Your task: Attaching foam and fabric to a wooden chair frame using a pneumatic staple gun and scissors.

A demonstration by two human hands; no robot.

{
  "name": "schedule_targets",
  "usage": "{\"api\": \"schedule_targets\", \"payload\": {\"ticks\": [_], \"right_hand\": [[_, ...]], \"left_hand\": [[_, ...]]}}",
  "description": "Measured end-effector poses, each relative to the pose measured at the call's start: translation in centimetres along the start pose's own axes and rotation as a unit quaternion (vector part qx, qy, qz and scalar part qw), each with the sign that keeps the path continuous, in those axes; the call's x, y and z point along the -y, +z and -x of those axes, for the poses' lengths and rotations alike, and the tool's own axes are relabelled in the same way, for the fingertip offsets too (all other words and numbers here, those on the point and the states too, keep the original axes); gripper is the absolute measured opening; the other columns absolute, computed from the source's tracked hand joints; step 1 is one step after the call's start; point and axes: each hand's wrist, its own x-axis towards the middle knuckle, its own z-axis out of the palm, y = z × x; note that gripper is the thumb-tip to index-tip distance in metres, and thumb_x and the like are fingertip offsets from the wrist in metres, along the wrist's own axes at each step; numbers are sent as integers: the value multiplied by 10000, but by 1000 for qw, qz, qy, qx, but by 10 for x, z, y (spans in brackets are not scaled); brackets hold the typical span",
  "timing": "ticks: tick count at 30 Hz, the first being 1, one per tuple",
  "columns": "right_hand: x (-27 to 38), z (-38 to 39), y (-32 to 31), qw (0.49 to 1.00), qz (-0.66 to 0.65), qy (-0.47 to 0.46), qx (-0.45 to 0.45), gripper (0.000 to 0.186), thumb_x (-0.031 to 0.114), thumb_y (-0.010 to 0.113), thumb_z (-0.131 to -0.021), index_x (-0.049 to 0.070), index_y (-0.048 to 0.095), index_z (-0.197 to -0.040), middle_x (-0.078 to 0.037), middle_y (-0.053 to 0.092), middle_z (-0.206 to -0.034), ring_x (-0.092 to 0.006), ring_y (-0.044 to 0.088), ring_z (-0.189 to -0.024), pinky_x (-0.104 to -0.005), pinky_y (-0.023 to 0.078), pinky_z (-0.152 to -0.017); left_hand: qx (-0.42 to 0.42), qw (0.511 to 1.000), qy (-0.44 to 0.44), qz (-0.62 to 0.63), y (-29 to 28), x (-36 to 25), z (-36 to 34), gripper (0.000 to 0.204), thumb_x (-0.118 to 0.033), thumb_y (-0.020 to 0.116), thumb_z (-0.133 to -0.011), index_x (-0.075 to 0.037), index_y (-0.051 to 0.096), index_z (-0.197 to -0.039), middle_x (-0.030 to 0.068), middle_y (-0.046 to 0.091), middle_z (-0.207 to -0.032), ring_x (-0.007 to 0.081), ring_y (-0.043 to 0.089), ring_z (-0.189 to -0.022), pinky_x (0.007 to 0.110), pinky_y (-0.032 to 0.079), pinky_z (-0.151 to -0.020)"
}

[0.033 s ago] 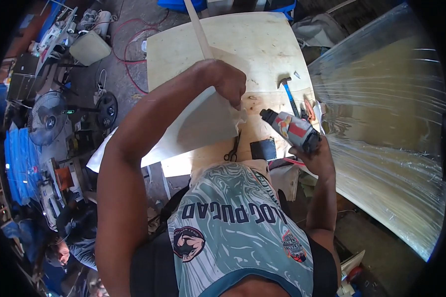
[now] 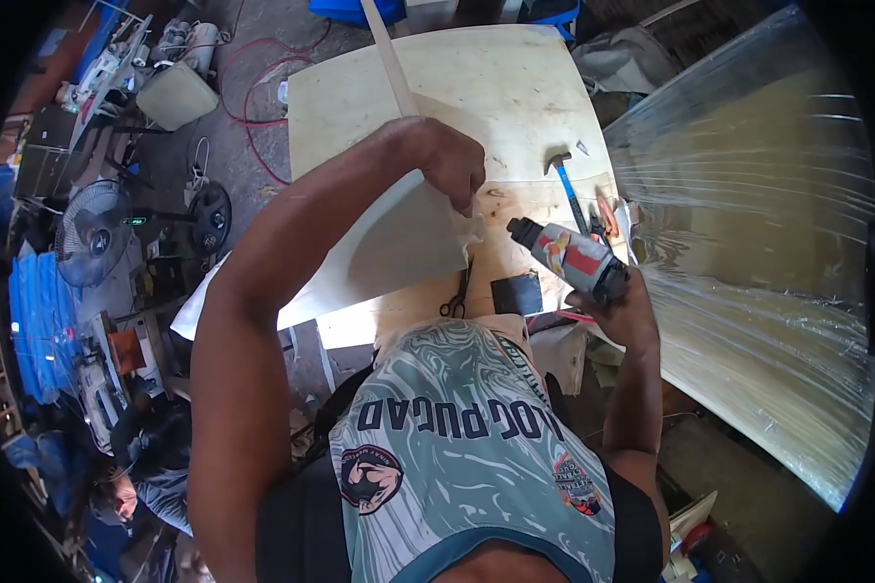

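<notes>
My left hand (image 2: pixel 454 167) is closed over the worktable, fingers pointing down at the torn edge of a thin whitish sheet (image 2: pixel 369 253). It pinches that edge; the fingertips are partly hidden. The sheet spreads to the left under my forearm. My right hand (image 2: pixel 612 309) grips the base of a dark bottle (image 2: pixel 572 258) with a grey and red label. The bottle is tilted, its black cap pointing up and left toward the sheet. Black-handled scissors (image 2: pixel 454 307) lie by the table's near edge, blades partly under the sheet. A dark square piece (image 2: pixel 517 292) lies beside them.
A blue-handled hammer (image 2: pixel 566 188) lies on the worktable's (image 2: pixel 515 87) right side, near pliers (image 2: pixel 608 216). A wooden strip (image 2: pixel 391 60) runs to my left wrist. Plastic-wrapped panels (image 2: pixel 768 223) stand at right. A fan (image 2: pixel 95 233) and another person (image 2: pixel 156 457) are at left.
The bottle in my right hand has shifted very slightly, its cap a little further left and down. My left hand and the sheet look almost unchanged.
</notes>
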Motion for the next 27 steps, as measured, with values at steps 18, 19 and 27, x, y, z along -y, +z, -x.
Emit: {"api": "schedule_targets", "payload": {"ticks": [18,19,27], "right_hand": [[39,-24,18,936,275,-192,108,618,96,832,-624,73,682,-1224,-144,738,-1023,-298,730,-930,-361,559,-802],[37,-26,18,935,279,-189,110,618,96,832,-624,73,682,-1224,-144,738,-1023,-298,730,-930,-361,559,-802],[45,-44,30,861,417,-272,103,585,160,834,-600,122,697,-1167,-98,724,-880,-300,709,-784,-393,550,-676]], "left_hand": [[-97,993,64,26,12,7,2,326,-362,780,-790,-84,784,-960,104,747,-882,256,705,-856,396,534,-778],[-111,992,64,21,13,7,3,321,-357,786,-780,-87,786,-953,109,747,-878,253,706,-850,398,534,-772],[-206,975,79,14,24,12,7,290,-341,762,-786,-70,768,-891,147,733,-882,333,693,-880,434,529,-800]]}}
